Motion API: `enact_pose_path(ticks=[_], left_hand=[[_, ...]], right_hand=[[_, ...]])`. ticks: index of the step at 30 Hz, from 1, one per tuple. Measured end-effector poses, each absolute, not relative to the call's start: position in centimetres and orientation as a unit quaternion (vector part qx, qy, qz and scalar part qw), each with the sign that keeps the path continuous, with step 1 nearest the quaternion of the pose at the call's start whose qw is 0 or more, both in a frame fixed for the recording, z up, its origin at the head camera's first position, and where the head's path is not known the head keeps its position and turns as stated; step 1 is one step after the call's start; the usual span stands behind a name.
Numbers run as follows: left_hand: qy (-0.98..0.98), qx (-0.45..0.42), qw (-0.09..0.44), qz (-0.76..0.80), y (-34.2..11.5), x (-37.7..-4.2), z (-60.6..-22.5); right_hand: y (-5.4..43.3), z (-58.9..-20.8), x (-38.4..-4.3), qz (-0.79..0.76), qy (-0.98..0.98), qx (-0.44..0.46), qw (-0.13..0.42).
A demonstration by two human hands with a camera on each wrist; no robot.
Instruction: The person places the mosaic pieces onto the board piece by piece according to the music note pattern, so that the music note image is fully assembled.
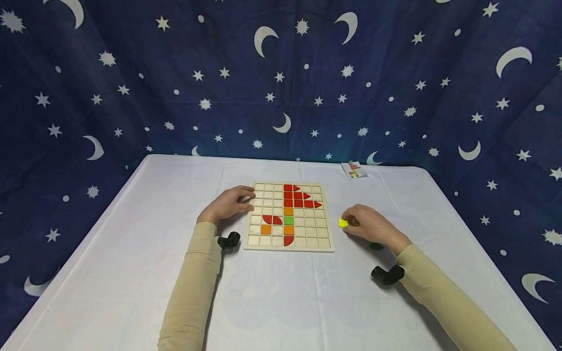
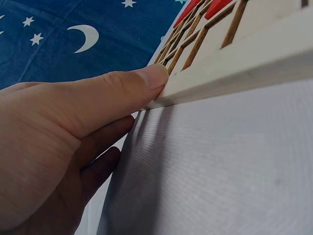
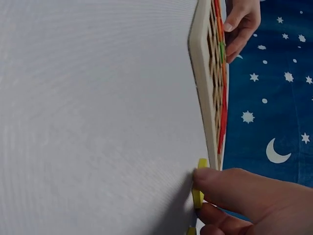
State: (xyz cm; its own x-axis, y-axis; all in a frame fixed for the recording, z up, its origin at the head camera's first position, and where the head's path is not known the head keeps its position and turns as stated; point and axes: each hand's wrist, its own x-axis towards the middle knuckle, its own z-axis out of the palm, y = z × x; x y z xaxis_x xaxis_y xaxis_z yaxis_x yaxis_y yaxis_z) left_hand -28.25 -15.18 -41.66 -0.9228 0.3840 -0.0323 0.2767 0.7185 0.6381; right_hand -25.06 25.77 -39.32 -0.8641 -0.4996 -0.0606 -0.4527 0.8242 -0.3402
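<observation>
A wooden grid board lies flat on the table. At its left edge my left hand rests, the thumb touching the rim in the left wrist view. To the right of the board, my right hand pinches a yellow tile between thumb and fingers, close over the cloth. Part of another yellow piece shows below it in the right wrist view. Red tiles form stepped rows on the board, with orange tiles and a green tile beneath.
A small printed pattern card lies at the back right of the white-covered table. Under my right wrist sits a dark green piece. A dark blue curtain with moons and stars hangs behind and at both sides.
</observation>
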Motion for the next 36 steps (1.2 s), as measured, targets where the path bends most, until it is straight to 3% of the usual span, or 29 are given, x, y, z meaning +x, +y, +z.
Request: enact_pose_path(ticks=[11, 25, 36], left_hand=[[0.923, 0.170, 0.089, 0.333, -15.2, -28.1, -41.7], [0.923, 0.174, 0.087, 0.331, -15.2, -28.1, -41.6], [0.925, 0.168, 0.090, 0.328, -15.0, -28.2, -41.4]], right_hand=[[23.7, -39.3, -25.2, -0.178, 0.954, -0.231, 0.072], [15.7, -39.0, -24.2, -0.199, 0.914, -0.346, 0.078], [11.6, -39.2, -23.7, -0.182, 0.910, -0.366, 0.063]])
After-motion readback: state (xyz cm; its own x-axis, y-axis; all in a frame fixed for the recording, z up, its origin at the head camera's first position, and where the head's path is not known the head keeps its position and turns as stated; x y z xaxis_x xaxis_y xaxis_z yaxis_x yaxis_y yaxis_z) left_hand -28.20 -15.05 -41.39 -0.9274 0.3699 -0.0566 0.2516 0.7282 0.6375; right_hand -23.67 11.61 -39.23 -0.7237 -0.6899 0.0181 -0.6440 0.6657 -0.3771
